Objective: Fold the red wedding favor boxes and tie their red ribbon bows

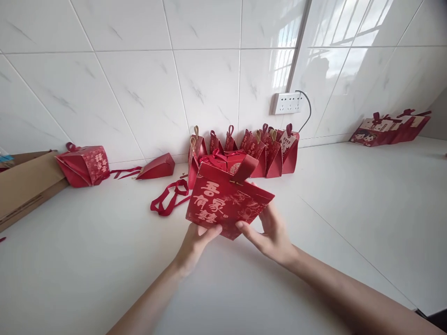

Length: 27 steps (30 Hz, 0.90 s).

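Observation:
Between my two hands I hold up a red gift box [230, 202], with pale pink characters and a floral print on its front and a dark red ribbon loop at its top. My left hand [195, 244] grips the lower left, its thumb on the printed face. On the lower right, my right hand [274, 232] has its thumb on the same face and its fingers behind. The box is tilted and raised above the white tabletop [223, 293]. Its far side and most of my fingertips are hidden.
Several red gift boxes [274, 156] stand along the tiled wall under a power strip [287, 103]. A loose red ribbon [167, 200], a red wedge-shaped box [156, 166], another red box [84, 166] and a cardboard box [31, 190] are leftward. More red boxes [389, 130] stand far right.

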Tool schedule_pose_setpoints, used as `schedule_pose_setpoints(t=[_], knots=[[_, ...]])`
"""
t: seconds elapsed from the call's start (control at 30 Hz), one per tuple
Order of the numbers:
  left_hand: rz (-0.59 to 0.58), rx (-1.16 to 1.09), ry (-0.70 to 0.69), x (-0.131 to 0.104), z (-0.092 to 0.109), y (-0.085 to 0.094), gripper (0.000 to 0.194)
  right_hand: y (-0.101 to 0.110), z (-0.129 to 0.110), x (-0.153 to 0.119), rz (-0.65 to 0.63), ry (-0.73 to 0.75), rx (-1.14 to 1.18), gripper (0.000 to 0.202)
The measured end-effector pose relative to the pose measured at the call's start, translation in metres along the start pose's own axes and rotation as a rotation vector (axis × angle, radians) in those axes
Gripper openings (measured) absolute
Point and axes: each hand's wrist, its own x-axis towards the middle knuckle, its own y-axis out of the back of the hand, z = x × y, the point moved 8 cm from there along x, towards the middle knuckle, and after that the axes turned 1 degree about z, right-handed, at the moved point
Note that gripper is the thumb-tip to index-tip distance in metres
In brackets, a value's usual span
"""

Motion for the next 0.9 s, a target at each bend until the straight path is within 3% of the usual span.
schedule_pose_setpoints(t=[0.1,0.4,0.67,0.73,0.9], knots=[[-0.021,-0.012,0.000,-0.003,-0.001,-0.003,0.056,0.005,-0.002,0.003,-0.008,-0.055,0.072,0.036],[-0.214,0.123,0.023,-0.012,0.009,-0.025,0.079,0.016,-0.012,0.014,0.029,-0.087,0.189,0.028],[-0.250,0.118,0.012,-0.015,0.015,-0.033,0.069,0.012,-0.015,0.016,-0.024,-0.090,0.193,0.038],[-0.224,0.137,0.026,-0.016,0.012,-0.031,0.067,0.013,-0.014,0.018,-0.024,-0.097,0.199,0.034],[0.089,0.203,0.048,-0.012,-0.003,-0.002,0.053,0.014,0.006,0.031,-0.031,-0.232,0.244,0.040]])
